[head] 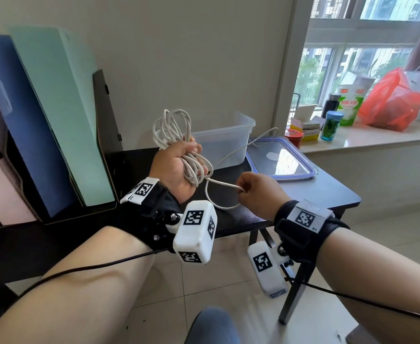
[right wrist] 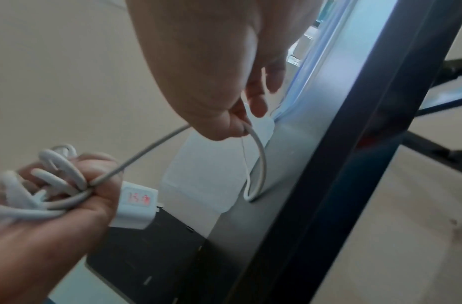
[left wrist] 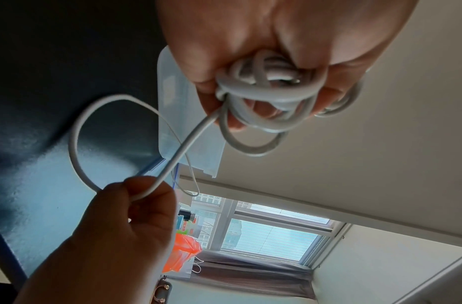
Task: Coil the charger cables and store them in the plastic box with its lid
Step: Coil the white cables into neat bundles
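At twelve o'clock the left hand [left wrist: 250,41] grips a bundle of white cable [left wrist: 266,98], its loops spilling out below the curled fingers [left wrist: 206,74]. One strand runs from the bundle toward seven o'clock, where the right hand [left wrist: 115,232] pinches it and a loop arcs out toward nine o'clock over the dark desk [left wrist: 42,82]. Behind the strand stands a clear plastic box [left wrist: 172,107], with a window [left wrist: 271,232] and an orange bag [left wrist: 183,255] near six o'clock.

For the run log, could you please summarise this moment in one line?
left hand: grips cable coil | right hand: pinches loose cable | plastic box: open | lid: on table
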The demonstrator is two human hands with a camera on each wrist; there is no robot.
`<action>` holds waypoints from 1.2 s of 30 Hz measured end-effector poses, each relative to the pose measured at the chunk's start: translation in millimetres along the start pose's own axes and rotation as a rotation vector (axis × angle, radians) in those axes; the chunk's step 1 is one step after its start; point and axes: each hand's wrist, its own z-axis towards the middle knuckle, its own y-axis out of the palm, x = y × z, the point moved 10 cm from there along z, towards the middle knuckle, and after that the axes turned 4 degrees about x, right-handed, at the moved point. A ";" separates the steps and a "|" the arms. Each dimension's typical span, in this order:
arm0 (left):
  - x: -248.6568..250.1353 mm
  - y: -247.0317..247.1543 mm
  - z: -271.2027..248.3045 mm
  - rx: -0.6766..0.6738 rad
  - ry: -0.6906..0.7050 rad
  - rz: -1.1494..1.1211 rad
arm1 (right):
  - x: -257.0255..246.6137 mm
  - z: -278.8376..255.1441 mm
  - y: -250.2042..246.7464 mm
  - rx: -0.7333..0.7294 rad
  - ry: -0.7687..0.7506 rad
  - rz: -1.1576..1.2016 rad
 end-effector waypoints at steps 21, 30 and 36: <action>-43.1 -35.9 2.9 0.060 -0.085 0.446 | -0.1 11.3 -31.6 0.146 0.063 0.723; -57.0 -6.5 -14.9 -0.162 -0.066 0.495 | -24.2 9.9 -20.0 0.066 0.036 0.836; -62.1 -3.9 -16.1 -0.150 -0.070 0.586 | -36.6 8.7 -8.7 0.008 0.014 0.826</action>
